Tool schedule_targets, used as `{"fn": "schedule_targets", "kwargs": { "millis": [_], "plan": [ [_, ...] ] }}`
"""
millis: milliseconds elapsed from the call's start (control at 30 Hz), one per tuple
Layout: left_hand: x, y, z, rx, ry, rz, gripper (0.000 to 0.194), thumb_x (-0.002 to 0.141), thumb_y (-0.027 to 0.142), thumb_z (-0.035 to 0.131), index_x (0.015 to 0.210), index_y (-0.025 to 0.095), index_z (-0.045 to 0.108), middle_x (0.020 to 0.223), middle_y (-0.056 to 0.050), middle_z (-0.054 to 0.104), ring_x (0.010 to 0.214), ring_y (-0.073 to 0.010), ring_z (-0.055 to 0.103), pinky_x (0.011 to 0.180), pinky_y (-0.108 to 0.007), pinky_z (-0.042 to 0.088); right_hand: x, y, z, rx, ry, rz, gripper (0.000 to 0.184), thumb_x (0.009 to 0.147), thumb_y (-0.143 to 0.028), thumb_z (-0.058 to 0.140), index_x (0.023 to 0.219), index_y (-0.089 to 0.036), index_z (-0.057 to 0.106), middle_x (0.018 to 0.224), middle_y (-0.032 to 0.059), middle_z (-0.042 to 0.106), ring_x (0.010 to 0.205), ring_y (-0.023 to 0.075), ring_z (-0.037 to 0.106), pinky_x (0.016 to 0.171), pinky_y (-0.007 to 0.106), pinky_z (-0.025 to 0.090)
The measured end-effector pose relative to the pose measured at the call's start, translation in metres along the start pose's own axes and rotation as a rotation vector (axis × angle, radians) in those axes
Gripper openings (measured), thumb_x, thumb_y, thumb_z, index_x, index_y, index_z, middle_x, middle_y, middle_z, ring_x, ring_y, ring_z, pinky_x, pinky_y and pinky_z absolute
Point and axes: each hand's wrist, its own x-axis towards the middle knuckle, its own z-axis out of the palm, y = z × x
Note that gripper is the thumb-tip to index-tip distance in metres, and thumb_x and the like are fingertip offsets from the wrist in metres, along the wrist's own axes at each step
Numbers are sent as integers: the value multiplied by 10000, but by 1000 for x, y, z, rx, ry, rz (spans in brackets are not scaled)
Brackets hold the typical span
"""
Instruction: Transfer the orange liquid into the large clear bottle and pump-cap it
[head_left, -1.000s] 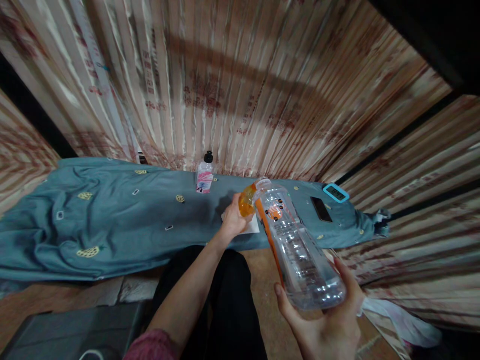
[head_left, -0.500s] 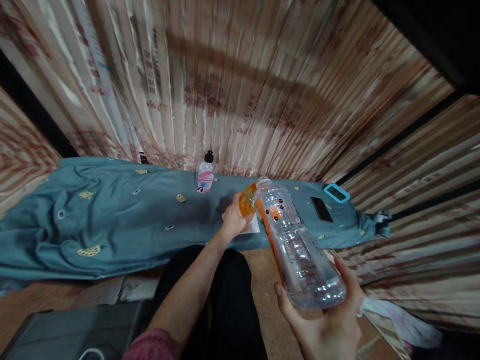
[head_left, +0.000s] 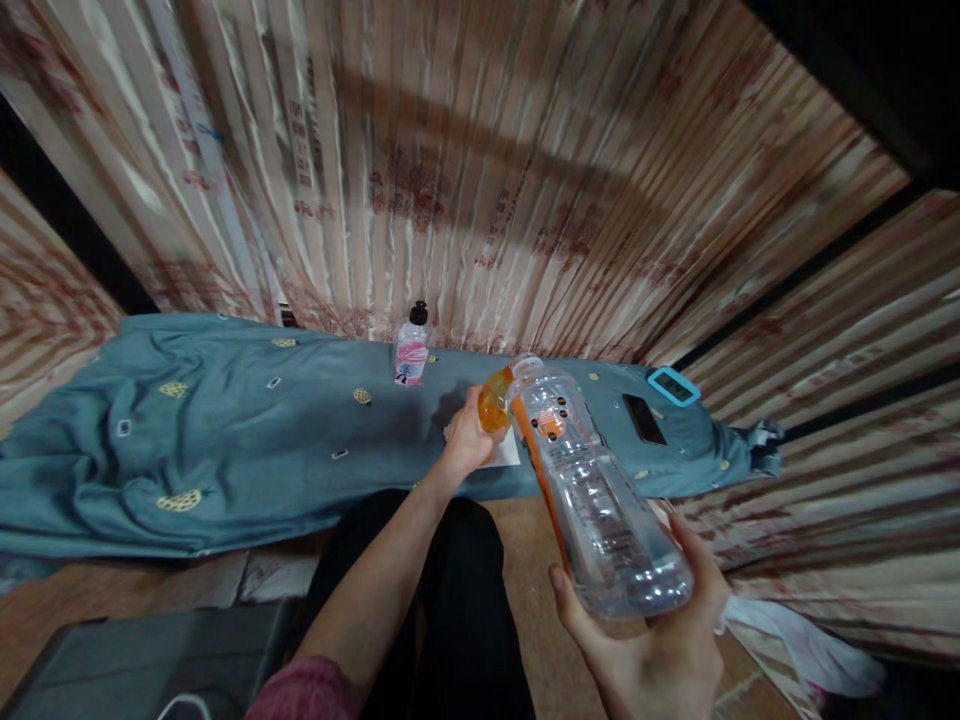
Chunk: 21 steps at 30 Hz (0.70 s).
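Note:
My right hand (head_left: 652, 640) grips the base of a large clear plastic bottle (head_left: 600, 490) with an orange label. The bottle is tilted, its neck up and to the left. Closed around a smaller container of orange-yellow liquid (head_left: 495, 400) is my left hand (head_left: 469, 437). That container meets the big bottle's mouth; whether liquid is flowing I cannot tell. Under my left hand a white sheet of paper (head_left: 506, 452) shows in part. Behind and left of it stands a clear bottle with a pink label and black cap (head_left: 411, 350).
A blue-green patterned cloth (head_left: 247, 430) covers the long surface. On its right lie a dark phone (head_left: 643, 419) and a blue-framed digital clock (head_left: 673, 386). Pleated curtains (head_left: 450, 180) hang behind and to the right. A grey case (head_left: 150, 660) sits low at the left.

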Motion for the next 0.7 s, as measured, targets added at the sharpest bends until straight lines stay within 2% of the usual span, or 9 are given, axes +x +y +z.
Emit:
{"fn": "schedule_targets", "kwargs": {
  "millis": [300, 500, 700],
  "plan": [
    [0, -2, 0, -36, 1, 5, 558, 655, 160, 730, 1150, 238, 484, 1027, -23, 711, 951, -215, 684, 878, -335, 530, -1, 2, -1, -16, 8, -56, 1098, 547, -790, 669, 1422, -191, 385, 1304, 186, 581, 1095, 423, 623, 825, 571, 535],
    [0, -2, 1, 6, 16, -23, 576, 663, 175, 728, 1176, 233, 472, 1042, -39, 709, 962, -230, 682, 890, -363, 526, -1, -1, -1, 11, 6, -29, 1115, 529, -780, 688, 1421, -182, 387, 1310, 179, 575, 1120, 417, 613, 872, 571, 526],
    [0, -1, 0, -21, -7, 0, 565, 665, 157, 714, 1167, 228, 466, 1031, -36, 710, 938, -217, 687, 872, -341, 531, 0, -2, -1, -2, -7, -5, 1132, 517, -784, 683, 1425, -177, 382, 1304, 188, 573, 1096, 431, 617, 843, 592, 523]
  ]
}}
